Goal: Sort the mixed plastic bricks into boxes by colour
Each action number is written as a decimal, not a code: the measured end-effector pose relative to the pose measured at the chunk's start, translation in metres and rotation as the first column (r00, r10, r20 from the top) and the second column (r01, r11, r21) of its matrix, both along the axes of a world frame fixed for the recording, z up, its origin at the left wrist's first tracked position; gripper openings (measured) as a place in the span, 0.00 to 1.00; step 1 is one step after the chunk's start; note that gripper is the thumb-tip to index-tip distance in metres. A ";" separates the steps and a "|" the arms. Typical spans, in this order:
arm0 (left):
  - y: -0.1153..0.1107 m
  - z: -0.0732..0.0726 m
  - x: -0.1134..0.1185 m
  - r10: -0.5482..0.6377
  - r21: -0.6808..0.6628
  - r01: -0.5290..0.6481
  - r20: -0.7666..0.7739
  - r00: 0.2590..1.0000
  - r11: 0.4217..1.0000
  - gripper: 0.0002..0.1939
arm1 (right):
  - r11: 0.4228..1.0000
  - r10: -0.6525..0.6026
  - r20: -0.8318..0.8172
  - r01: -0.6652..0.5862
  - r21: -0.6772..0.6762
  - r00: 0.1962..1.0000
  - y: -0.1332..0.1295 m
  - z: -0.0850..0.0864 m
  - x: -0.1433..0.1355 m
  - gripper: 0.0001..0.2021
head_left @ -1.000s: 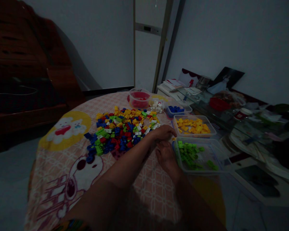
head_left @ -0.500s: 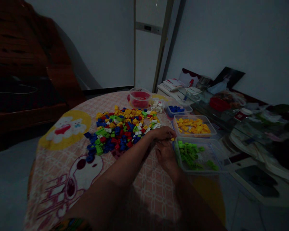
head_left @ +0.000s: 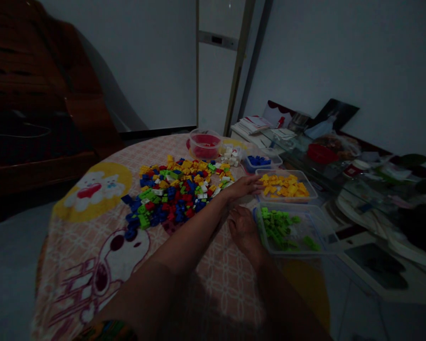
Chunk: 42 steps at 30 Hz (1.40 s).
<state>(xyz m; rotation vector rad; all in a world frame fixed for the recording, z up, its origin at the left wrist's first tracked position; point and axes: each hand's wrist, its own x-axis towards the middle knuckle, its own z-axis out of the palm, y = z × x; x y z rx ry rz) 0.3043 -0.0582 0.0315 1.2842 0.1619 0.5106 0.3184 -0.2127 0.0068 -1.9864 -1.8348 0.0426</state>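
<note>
My left hand (head_left: 245, 186) reaches across to the near left edge of a clear box (head_left: 314, 196) holding yellow building bricks (head_left: 286, 185). Its fingers are stretched out over the rim, and no brick shows in them. Just below, my right hand (head_left: 244, 231) is low over the cloth, left of a second clear box (head_left: 324, 208) with green building bricks (head_left: 279, 229). The fingers of this hand are curled in, and what they hold, if anything, is hidden. A large mixed pile of building bricks (head_left: 179, 194) spreads to the left of both hands.
Farther back stand a round clear tub (head_left: 205, 142) with red pieces, some white bricks (head_left: 230, 155) and a box of blue bricks (head_left: 258, 161). The patterned tablecloth (head_left: 230, 279) covers the round table. A cluttered glass shelf (head_left: 305, 156) runs along the right.
My left hand has moved right and away from my right hand to the yellow box, its fingers straightening. The small yellow brick by the fingers no longer shows there. My right hand stays nearly still.
</note>
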 end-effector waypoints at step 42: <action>0.072 0.006 -0.084 0.693 0.866 -0.024 -0.382 0.612 0.499 0.18 | 0.997 -0.053 0.062 0.049 0.057 0.997 -0.003 0.001 0.004 0.09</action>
